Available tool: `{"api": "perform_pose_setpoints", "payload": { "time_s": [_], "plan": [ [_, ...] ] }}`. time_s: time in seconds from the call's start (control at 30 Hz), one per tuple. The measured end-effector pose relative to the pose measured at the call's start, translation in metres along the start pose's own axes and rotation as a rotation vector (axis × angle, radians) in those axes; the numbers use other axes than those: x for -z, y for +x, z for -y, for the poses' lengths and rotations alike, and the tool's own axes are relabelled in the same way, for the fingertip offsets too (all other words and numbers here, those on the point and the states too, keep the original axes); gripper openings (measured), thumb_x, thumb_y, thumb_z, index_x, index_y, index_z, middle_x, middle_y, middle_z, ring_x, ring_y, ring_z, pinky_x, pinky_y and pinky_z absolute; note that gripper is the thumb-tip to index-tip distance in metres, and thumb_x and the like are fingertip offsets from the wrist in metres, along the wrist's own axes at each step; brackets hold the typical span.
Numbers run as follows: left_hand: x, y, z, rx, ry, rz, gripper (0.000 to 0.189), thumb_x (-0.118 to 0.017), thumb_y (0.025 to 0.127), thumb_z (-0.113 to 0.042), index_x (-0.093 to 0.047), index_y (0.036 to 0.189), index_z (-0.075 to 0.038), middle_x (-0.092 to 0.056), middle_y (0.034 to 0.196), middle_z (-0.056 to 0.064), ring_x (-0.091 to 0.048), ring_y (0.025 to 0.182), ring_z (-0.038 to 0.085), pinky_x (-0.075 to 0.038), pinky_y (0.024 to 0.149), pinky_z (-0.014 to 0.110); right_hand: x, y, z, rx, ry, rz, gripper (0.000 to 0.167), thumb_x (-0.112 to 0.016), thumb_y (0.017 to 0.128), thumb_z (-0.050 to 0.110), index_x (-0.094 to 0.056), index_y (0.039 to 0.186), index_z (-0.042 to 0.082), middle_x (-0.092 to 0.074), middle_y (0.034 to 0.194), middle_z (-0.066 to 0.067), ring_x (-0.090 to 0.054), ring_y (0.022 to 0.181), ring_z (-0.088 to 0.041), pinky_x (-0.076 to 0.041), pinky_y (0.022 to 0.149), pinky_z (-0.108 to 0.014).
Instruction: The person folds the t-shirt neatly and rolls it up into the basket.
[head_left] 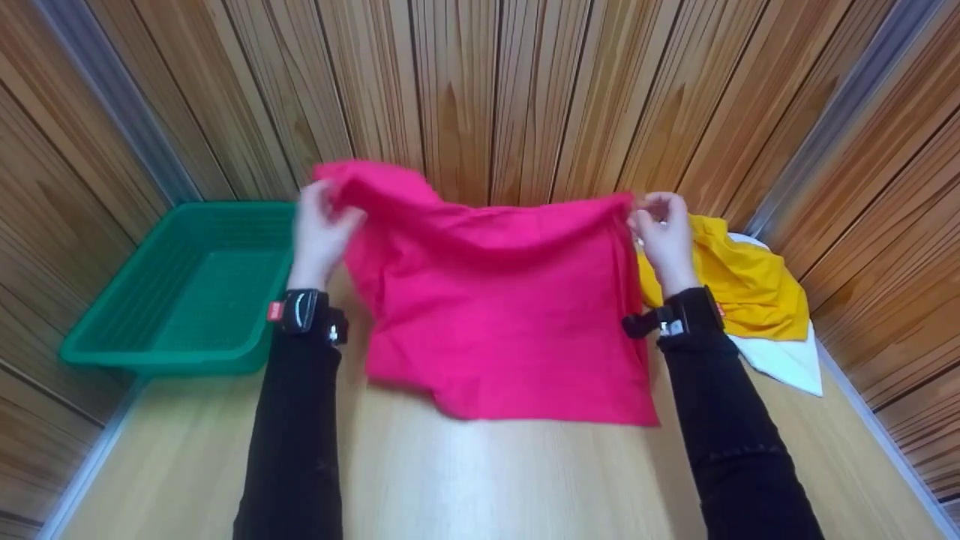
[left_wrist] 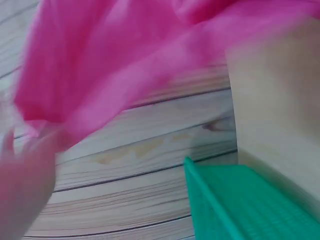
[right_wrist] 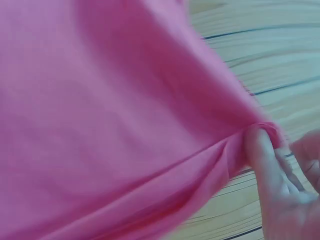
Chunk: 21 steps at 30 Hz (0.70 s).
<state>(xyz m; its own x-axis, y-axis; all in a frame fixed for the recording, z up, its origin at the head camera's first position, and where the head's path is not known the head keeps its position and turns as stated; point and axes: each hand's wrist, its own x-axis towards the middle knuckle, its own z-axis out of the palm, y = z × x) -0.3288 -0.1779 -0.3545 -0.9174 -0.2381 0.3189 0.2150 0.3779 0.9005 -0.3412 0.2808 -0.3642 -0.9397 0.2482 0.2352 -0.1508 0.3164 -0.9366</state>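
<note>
A bright pink garment point(head_left: 510, 322) hangs spread between both hands above the table, its lower edge toward the person. My left hand point(head_left: 322, 232) pinches its upper left part, where a loose flap of cloth folds up behind the fingers. In the left wrist view this hand point(left_wrist: 30, 185) is blurred at the garment's corner. The upper right corner is pinched by my right hand point(head_left: 666, 232). Seen from the right wrist, the fingers point(right_wrist: 265, 160) press into the cloth at that corner, and long folds run away from it.
At the left stands a green plastic basket point(head_left: 255, 360), with no cloth visible inside. A yellow cloth point(head_left: 750, 277) lies over a white cloth point(head_left: 787, 360) at the right, beside the right forearm. Wood-panelled walls point(head_left: 457, 97) enclose the light wooden table point(head_left: 465, 487).
</note>
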Motion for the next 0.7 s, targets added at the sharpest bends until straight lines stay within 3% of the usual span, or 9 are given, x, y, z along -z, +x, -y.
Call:
{"api": "perform_pose_setpoints", "payload": {
  "time_s": [0.1, 0.2, 0.27, 0.47, 0.7],
  "plan": [
    [-0.003, -0.001, 0.009, -0.024, 0.069, 0.288, 0.086, -0.063, 0.094, -0.004, -0.008, 0.160, -0.014, -0.011, 0.164, 0.010, -0.019, 0.147, 0.031, -0.022, 0.117, 0.044, -0.004, 0.001, -0.009, 0.053, -0.043, 0.053, 0.045, -0.055, 0.100, 0.010, -0.039, 0.139, -0.003, -0.046, 0.138, -0.020, -0.051, 0.123, -0.032, -0.042, 0.104, -0.036],
    [-0.007, -0.008, 0.020, 0.017, 0.187, 0.423, 0.085, -0.060, 0.097, -0.006, -0.003, 0.159, -0.015, -0.006, 0.165, 0.008, -0.012, 0.149, 0.029, -0.016, 0.118, 0.044, -0.003, 0.000, -0.020, 0.078, -0.160, 0.136, 0.052, -0.056, 0.099, 0.010, -0.036, 0.144, -0.006, -0.040, 0.145, -0.026, -0.045, 0.132, -0.040, -0.035, 0.110, -0.042],
    [-0.008, -0.013, 0.026, 0.041, 0.225, 0.454, 0.081, -0.058, 0.098, -0.006, -0.004, 0.159, -0.010, -0.010, 0.164, 0.013, -0.014, 0.149, 0.031, -0.018, 0.118, 0.045, -0.001, -0.001, -0.027, 0.064, -0.187, 0.190, 0.053, -0.056, 0.099, 0.010, -0.035, 0.144, -0.007, -0.038, 0.147, -0.028, -0.042, 0.134, -0.042, -0.033, 0.111, -0.045],
    [-0.007, -0.019, 0.038, 0.060, 0.276, 0.458, 0.075, -0.056, 0.098, -0.005, -0.009, 0.156, 0.003, -0.023, 0.157, 0.029, -0.026, 0.143, 0.041, -0.024, 0.115, 0.049, 0.005, -0.002, -0.037, 0.057, -0.260, 0.255, 0.053, -0.056, 0.099, 0.011, -0.035, 0.144, -0.007, -0.038, 0.148, -0.030, -0.040, 0.135, -0.044, -0.031, 0.112, -0.047],
    [-0.009, -0.028, 0.058, 0.059, 0.368, 0.478, 0.058, -0.056, 0.096, -0.004, -0.032, 0.146, 0.014, -0.036, 0.148, 0.033, -0.032, 0.139, 0.044, -0.025, 0.114, 0.050, 0.005, -0.011, -0.045, 0.086, -0.347, 0.334, 0.049, -0.056, 0.099, 0.010, -0.040, 0.139, -0.012, -0.044, 0.141, -0.032, -0.043, 0.131, -0.046, -0.035, 0.109, -0.051]
  ]
}}
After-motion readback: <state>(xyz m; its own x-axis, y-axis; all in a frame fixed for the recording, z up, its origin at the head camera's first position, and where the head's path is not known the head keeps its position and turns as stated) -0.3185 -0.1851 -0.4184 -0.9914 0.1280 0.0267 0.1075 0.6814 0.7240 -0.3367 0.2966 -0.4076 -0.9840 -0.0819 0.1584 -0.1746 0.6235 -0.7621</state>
